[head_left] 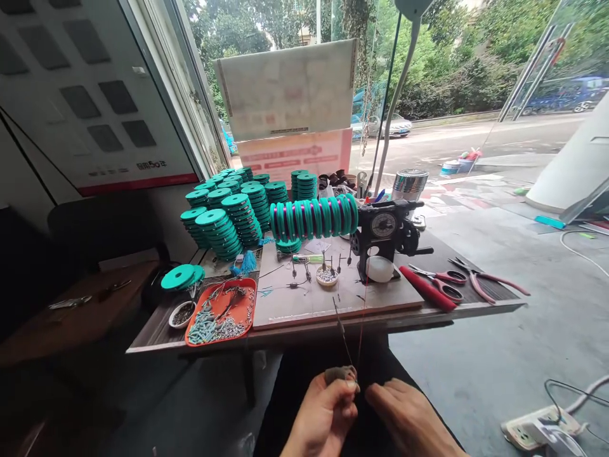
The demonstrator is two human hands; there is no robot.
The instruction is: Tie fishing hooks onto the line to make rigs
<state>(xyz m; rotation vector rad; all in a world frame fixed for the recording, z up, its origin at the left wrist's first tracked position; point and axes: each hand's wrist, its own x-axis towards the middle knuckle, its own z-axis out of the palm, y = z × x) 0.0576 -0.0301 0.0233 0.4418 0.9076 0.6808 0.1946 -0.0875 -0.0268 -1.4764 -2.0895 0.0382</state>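
Note:
My left hand (328,406) is closed in a pinch, with a wrap on one finger. It holds a thin fishing line (361,324), which rises reddish toward the winding machine (387,231). From the same fingertips a dark thin strand with a small slim dark piece (339,324) reaches up over the table edge. Close beside it, my right hand (404,409) has its fingers curled in; anything inside them is hidden. Turquoise ring-shaped line spools (314,217) sit in a row on the machine's shaft.
On the table are stacked turquoise spools (219,235), an orange tray (254,311) of small parts, a small bowl of beads (327,276), a white round object (379,269), scissors (442,279), a red case (428,289) and pliers (490,279). A power strip (523,431) lies on the floor.

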